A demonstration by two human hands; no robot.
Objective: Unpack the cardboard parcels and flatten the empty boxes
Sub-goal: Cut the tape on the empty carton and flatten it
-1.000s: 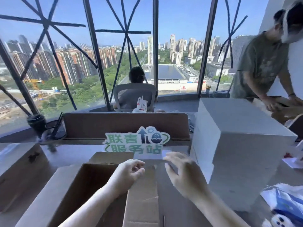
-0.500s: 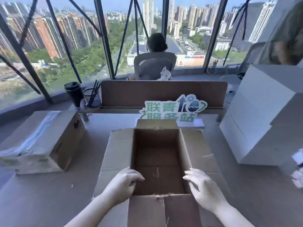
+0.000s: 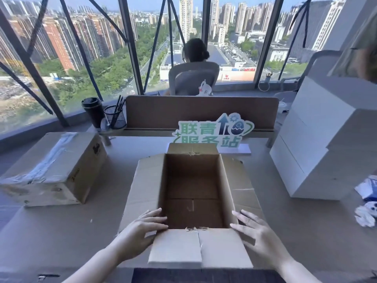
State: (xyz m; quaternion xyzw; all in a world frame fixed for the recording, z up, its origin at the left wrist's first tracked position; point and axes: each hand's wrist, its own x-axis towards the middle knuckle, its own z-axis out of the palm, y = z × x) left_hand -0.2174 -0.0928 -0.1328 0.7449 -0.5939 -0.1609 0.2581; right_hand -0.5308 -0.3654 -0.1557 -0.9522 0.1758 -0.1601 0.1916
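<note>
An open brown cardboard box [image 3: 192, 193] stands in front of me on the table, all flaps folded outward, and nothing shows inside it. My left hand [image 3: 140, 229] rests on the left flap at the box's near left corner, fingers spread and lightly bent. My right hand [image 3: 255, 231] lies flat on the right flap at the near right corner, fingers straight. A second cardboard parcel [image 3: 55, 168], sealed with clear tape, sits to the left.
A stack of white boxes [image 3: 318, 152] fills the right side. Blue-and-white packaging [image 3: 367, 201] lies at the far right edge. A green sign [image 3: 214, 131], a brown divider [image 3: 202, 111], a black cup [image 3: 92, 111] and a pen holder [image 3: 115, 117] stand behind. A person sits beyond the divider.
My view tilted down from the window to the box. Both hands moved to the near corners of the open box and spread out on its side flaps.
</note>
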